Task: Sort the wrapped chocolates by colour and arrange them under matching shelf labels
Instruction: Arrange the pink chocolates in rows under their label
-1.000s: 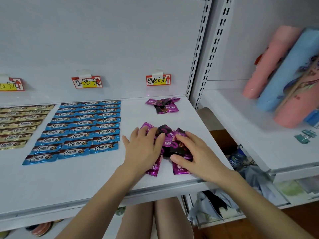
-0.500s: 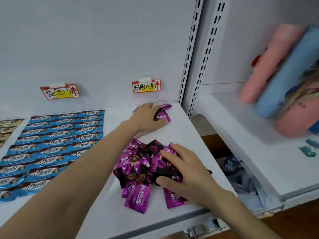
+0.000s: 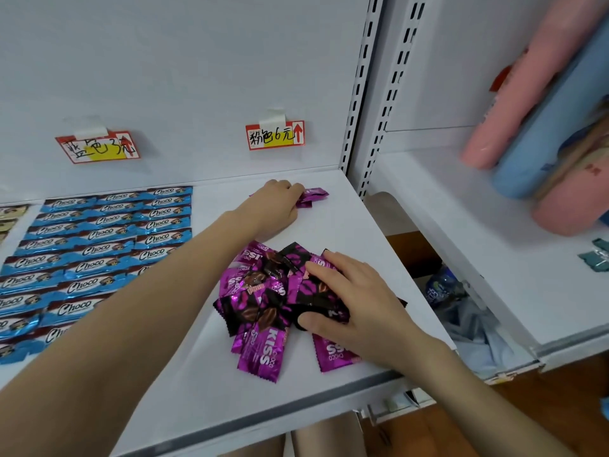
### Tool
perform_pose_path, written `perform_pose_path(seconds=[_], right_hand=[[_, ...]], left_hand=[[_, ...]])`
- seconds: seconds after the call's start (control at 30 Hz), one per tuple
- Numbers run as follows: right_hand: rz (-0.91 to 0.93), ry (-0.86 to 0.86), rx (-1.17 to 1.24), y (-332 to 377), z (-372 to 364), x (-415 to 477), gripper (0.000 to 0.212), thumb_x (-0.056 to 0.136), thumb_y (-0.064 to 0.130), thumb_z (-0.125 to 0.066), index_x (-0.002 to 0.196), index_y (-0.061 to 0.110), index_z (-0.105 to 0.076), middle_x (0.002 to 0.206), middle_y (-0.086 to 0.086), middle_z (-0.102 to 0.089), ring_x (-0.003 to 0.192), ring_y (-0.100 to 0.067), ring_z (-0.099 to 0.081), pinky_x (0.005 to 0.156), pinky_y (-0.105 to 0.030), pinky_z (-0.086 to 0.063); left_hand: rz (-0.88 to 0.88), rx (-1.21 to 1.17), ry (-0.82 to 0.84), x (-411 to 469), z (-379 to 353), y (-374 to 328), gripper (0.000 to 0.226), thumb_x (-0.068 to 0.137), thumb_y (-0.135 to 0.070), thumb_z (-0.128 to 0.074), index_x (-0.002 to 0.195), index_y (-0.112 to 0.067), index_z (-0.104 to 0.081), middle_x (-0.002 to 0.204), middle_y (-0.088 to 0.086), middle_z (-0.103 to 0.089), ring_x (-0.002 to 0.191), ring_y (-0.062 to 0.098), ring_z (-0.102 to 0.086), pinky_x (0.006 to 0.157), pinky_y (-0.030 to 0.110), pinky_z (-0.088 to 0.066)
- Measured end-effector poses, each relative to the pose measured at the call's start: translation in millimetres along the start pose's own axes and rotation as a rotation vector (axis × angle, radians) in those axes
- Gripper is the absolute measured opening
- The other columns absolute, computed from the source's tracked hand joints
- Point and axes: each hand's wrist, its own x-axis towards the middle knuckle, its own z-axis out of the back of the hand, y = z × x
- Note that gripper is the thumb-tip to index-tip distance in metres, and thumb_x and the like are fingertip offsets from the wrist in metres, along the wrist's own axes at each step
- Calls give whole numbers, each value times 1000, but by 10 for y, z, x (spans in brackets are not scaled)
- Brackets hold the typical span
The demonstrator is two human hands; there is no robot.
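- Work on the pink-purple lot looked barely begun: a loose pile [image 3: 263,301] of purple chocolates lay jumbled and overlapping near the front of the shelf [image 3: 197,407], unsorted into rows.
- At the pile's right side the right hand [image 3: 356,301] lay on the wrappers, its grip narrow, thumb and fingers curled round a dark wrapper on top of the heap.
- To the left, the blue chocolates [image 3: 99,245] lay flat in tidy rows running from front to back; that colour looked finished.
- Beyond them at the far left edge, a few gold chocolates [image 3: 10,214] showed, also laid flat, mostly out of view.
- Farther back, the left hand [image 3: 276,206] reached to a small purple group [image 3: 313,196] by the rear wall; its fingers bent down over those wrappers, though whether the grip pinched them or only pressed them I cannot tell.
- On the wall, the pink label [image 3: 275,135] hung directly above that small group and the blue label [image 3: 97,148] above the blue rows.
- By my judgement, what remained was to move the front pile back and lay it out under the pink label.
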Motion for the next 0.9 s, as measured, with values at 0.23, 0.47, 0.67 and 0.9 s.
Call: perform_pose_path(seconds=[0.23,0.47,0.67,0.9], right_hand=[[-37,20,49,6,5,0,80,70,81,-30,140,43,-25,152,10,-18,133,-1,-9,109,-26,-9],[-19,-18,43,11,-4,1,76,74,75,-34,141,39,-29,150,5,-25,136,-10,-17,110,-30,-14],[0,-36,41,26,8,-15,74,76,74,-37,140,37,-32,149,3,-29,135,-11,-20,105,-23,-13],[21,32,9,47,72,-12,77,75,72,-30,142,34,-29,151,0,-24,138,-16,-19,113,-33,-16]], left_hand=[[-14,15,79,-141,105,-78,42,99,-23,-41,137,-6,-37,118,20,-54,109,35,-50,88,39,-40],[5,232,110,-142,99,-254,25,99,-21,-39,114,-3,-46,104,18,-57,93,34,-56,68,34,-37],[94,-76,-148,-383,371,-238,25,93,-9,-46,118,-3,-49,91,19,-62,75,31,-55,60,33,-37],[428,-1122,-618,-1150,826,-423,21,84,0,-56,97,-17,-57,80,-8,-63,70,6,-63,62,17,-50]])
